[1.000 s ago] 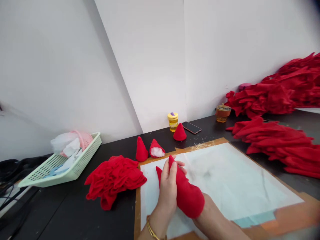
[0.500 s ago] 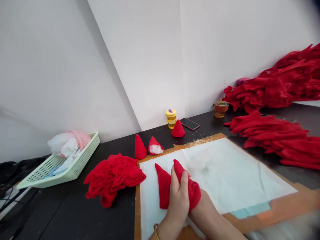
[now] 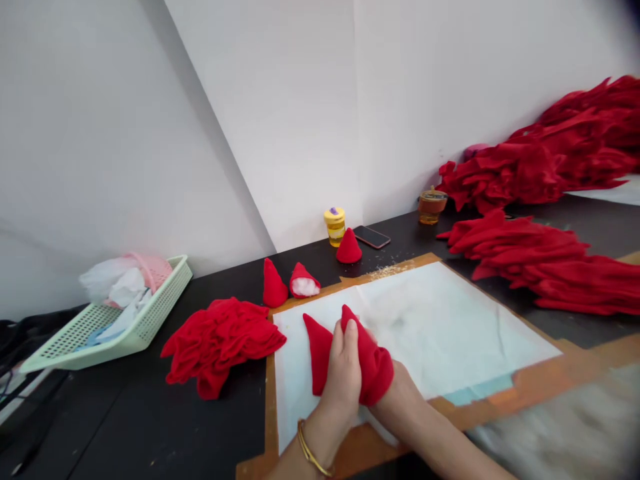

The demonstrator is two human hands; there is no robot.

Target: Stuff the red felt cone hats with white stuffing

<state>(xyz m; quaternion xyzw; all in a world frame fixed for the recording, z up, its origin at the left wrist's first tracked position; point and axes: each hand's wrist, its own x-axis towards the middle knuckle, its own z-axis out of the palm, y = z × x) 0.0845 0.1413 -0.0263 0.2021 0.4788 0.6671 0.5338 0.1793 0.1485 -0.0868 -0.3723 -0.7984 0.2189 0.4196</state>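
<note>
My left hand is closed around a red cloth cone, its thumb lying along the pointed upper part. My right hand goes into the cone's open lower end, so its fingers are hidden by the cloth. Just left of my left hand, a flat red cloth piece with a pointed tip lies on the white sheet. Past the sheet's far edge, one red cone stands upright and another lies on its side, showing white stuffing at its opening. A third cone stands farther back.
A heap of red cloth pieces is on the left, beside a pale green basket. At the back are a yellow-lidded jar, a phone and a cup. More red pieces lie at right. Blurred whitish material is at lower right.
The camera view has shifted slightly, so the scene sits a little higher and farther left. Both hands keep hold of the same cone, and more of the forearms shows.
</note>
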